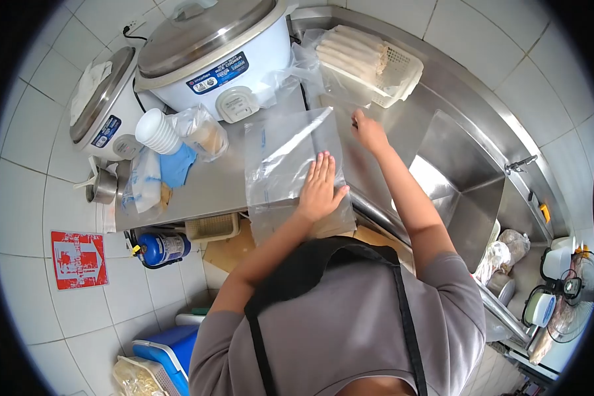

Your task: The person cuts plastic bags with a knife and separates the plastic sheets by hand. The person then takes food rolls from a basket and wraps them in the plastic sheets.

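A stack of clear plastic bags (pixel 277 148) lies flat on the steel counter, its near end hanging over the front edge. My left hand (pixel 320 187) presses on the bags with its palm down and fingers stretched out. To the right of the bags, my right hand (pixel 369 134) is closed over the counter. Something small and dark shows at its fingertips, too small to name. Just beyond that hand stands a white plastic basket (pixel 402 76) holding pale, long rolls (pixel 352 49) in clear plastic.
Two large rice cookers (pixel 211 63) (pixel 102 99) stand at the back left. Nearby are stacked white cups (pixel 157 131), a blue cloth (pixel 177 166) and a metal saucepan (pixel 101 187). A steel sink (pixel 459 181) lies right. A blue fire extinguisher (pixel 162 249) sits below the counter.
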`<state>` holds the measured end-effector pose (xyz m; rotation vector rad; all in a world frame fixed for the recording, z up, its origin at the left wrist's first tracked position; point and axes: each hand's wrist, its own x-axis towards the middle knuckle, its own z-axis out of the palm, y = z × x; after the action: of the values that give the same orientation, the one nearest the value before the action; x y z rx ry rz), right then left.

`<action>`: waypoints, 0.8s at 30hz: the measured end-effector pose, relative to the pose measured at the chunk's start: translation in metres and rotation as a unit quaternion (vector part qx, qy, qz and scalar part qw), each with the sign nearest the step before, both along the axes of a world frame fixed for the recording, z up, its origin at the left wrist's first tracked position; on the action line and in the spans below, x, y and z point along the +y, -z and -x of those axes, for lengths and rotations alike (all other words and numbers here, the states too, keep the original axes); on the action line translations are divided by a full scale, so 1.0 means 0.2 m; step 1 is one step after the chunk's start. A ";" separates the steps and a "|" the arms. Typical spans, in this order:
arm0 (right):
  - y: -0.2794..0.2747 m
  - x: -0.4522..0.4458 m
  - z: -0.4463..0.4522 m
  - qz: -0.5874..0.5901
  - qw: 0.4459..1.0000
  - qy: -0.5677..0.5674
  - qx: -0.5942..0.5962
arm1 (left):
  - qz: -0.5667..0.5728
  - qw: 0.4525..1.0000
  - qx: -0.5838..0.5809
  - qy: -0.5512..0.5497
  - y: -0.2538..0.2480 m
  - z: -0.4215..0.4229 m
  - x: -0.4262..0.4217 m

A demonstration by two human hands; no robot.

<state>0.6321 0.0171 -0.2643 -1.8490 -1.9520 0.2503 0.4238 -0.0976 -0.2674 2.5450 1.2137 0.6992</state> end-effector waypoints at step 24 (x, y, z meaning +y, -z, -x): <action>-0.62 -0.16 0.59 0.154 0.873 -0.299 0.353 | 0.193 0.908 -0.372 0.003 -0.33 0.78 0.29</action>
<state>0.5136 -0.0141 -0.1407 -0.9877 -1.9136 1.2923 0.2686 -0.0392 -0.2010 1.6959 0.9401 1.1477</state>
